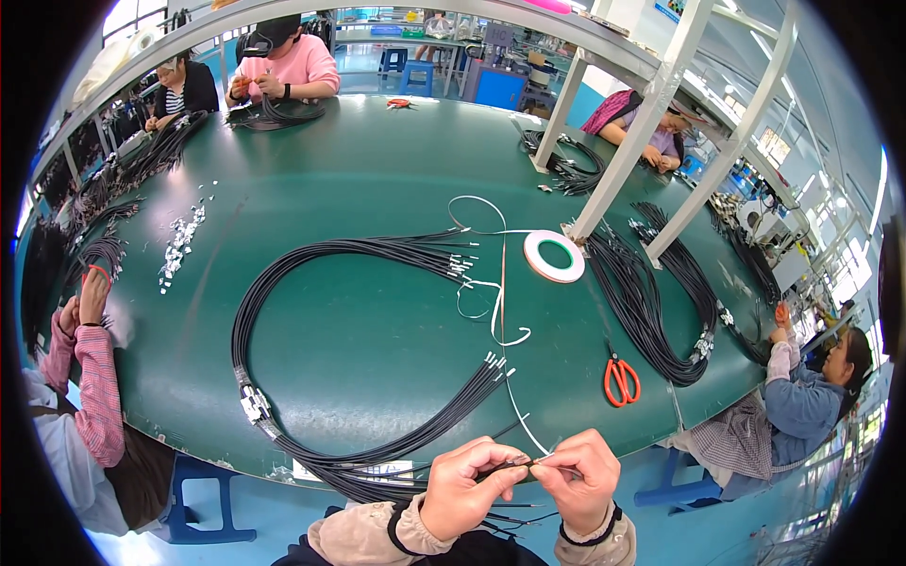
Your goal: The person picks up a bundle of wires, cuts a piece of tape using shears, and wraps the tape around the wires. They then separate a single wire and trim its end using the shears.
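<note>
Both my hands meet just past the near table edge. My left hand (469, 483) pinches the end of a thin black wire (500, 467), and my right hand (580, 476) pinches the same wire's metal tip together with a strip of white tape (516, 401). That tape runs away over the table to a white tape roll (554, 256). A large looped bundle of black wires (283, 274) with metal terminals lies on the green table (377, 179) in front of me, its lower ends reaching toward my hands.
Orange-handled scissors (621, 381) lie to the right. More black wire bundles (651, 302) curve by the white frame posts (628, 141). Small metal parts (179, 241) are scattered at left. Other people sit around the table, left, far and right.
</note>
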